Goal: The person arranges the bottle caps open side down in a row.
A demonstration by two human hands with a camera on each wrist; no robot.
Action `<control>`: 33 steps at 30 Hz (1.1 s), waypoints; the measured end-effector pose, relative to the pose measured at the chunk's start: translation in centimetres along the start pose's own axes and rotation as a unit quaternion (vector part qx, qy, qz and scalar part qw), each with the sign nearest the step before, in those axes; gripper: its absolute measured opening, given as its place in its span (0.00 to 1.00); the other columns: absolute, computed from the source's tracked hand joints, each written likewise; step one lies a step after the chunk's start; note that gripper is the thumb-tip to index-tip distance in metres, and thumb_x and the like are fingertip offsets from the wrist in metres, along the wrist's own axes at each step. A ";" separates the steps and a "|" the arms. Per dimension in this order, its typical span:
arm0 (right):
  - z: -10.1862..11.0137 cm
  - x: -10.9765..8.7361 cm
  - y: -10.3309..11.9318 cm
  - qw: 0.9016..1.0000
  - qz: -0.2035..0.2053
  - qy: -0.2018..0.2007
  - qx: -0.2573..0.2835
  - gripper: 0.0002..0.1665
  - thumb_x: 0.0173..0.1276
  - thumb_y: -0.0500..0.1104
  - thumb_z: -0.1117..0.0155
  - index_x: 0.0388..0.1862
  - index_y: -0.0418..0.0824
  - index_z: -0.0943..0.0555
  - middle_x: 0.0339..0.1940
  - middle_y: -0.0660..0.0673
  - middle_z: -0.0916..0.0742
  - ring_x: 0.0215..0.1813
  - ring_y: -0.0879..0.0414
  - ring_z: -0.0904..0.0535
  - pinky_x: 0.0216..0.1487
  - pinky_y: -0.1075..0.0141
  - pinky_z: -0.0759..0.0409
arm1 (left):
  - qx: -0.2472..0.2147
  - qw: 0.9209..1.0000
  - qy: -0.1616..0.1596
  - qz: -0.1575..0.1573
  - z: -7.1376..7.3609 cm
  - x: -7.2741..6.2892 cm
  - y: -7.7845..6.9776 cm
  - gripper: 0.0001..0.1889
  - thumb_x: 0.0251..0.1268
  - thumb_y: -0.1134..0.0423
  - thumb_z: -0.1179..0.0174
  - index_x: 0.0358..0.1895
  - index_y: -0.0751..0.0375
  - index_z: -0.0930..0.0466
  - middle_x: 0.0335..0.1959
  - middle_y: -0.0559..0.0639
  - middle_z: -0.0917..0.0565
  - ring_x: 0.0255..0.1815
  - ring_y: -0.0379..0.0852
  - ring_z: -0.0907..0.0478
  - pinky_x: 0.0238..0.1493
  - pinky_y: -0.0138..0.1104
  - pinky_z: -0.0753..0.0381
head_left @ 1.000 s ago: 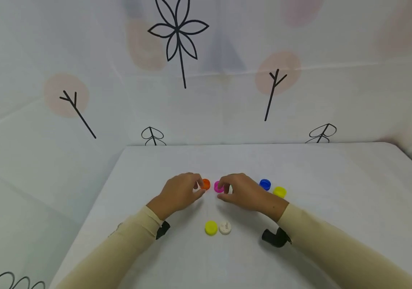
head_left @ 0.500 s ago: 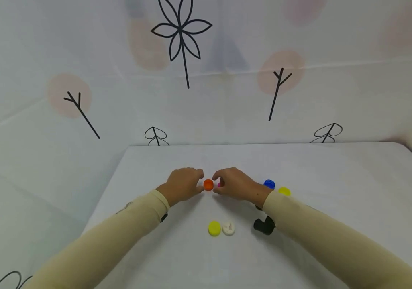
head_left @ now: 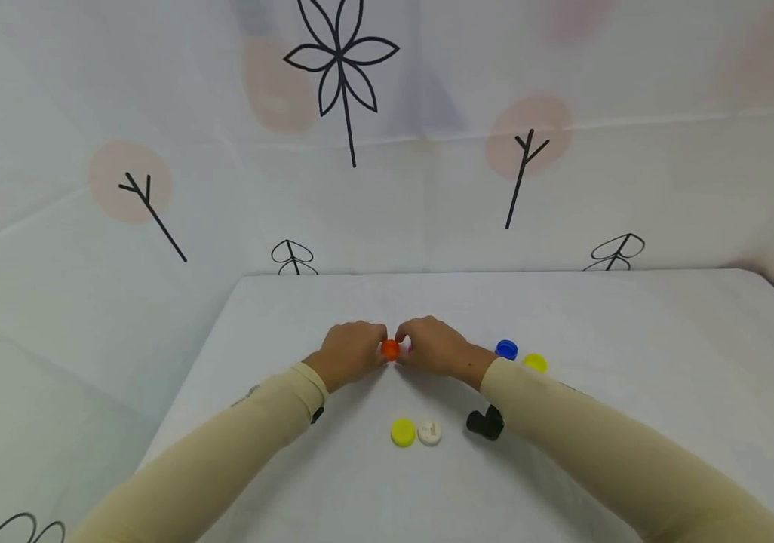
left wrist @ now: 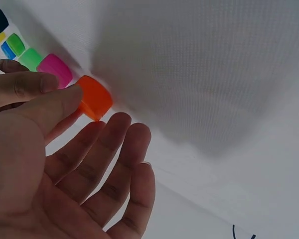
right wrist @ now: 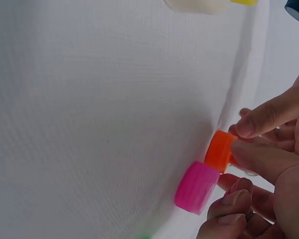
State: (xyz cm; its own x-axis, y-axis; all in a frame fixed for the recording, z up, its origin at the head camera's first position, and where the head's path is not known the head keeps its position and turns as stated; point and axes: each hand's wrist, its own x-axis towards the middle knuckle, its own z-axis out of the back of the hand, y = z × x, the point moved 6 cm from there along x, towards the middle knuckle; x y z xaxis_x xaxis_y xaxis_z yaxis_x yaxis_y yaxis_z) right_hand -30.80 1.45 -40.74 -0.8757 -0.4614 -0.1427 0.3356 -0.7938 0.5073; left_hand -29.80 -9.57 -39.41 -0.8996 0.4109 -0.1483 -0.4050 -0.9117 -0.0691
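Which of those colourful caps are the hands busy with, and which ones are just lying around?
Part of the job, it seems:
orange cap, between the left hand and right hand
pink cap, maybe, right beside it

Seemingly just lying about:
blue cap
far yellow cap
near yellow cap
white cap
green caps, seen in the left wrist view

place: screened-off work spot | signs: flower-printed cloth (head_left: 428, 211) behind white table (head_left: 645, 339) | wider room: cannot tell

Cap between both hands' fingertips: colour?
The cap is orange; it shows best in the left wrist view.
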 end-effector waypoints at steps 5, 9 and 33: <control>0.0 0.3 0.1 1.000 0.000 -0.010 -0.010 0.16 0.65 0.43 0.28 0.50 0.39 0.15 0.43 0.45 0.11 0.39 0.54 0.19 0.46 0.62 0.17 | -0.010 1.000 0.005 0.007 -0.2 0.0 0.1 0.15 0.67 0.55 0.34 0.51 0.58 0.18 0.37 0.49 0.14 0.32 0.45 0.23 0.40 0.37 0.17; -0.1 0.5 0.1 1.000 -0.005 -0.005 -0.017 0.15 0.65 0.43 0.28 0.48 0.39 0.15 0.41 0.46 0.11 0.37 0.55 0.21 0.43 0.63 0.18 | -0.015 1.000 0.012 0.015 -0.3 0.1 0.3 0.15 0.67 0.54 0.34 0.51 0.57 0.19 0.37 0.50 0.14 0.31 0.45 0.23 0.38 0.38 0.17; 1.8 -1.8 0.5 0.999 0.037 -0.033 0.003 0.18 0.67 0.46 0.29 0.53 0.40 0.16 0.27 0.50 0.16 0.26 0.58 0.24 0.27 0.69 0.25 | -0.210 0.977 -0.031 -0.016 1.1 -1.6 0.7 0.15 0.67 0.58 0.34 0.53 0.58 0.22 0.44 0.51 0.12 0.46 0.46 0.16 0.46 0.35 0.16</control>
State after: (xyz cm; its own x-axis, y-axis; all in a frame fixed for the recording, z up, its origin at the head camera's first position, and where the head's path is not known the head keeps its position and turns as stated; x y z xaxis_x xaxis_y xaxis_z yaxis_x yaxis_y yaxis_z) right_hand -29.69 2.65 -38.68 -0.8692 -0.4921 -0.0485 0.3987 -0.7554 0.5200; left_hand -28.81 -10.90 -38.16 -0.9014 0.4256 -0.0796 -0.3417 -0.8121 -0.4730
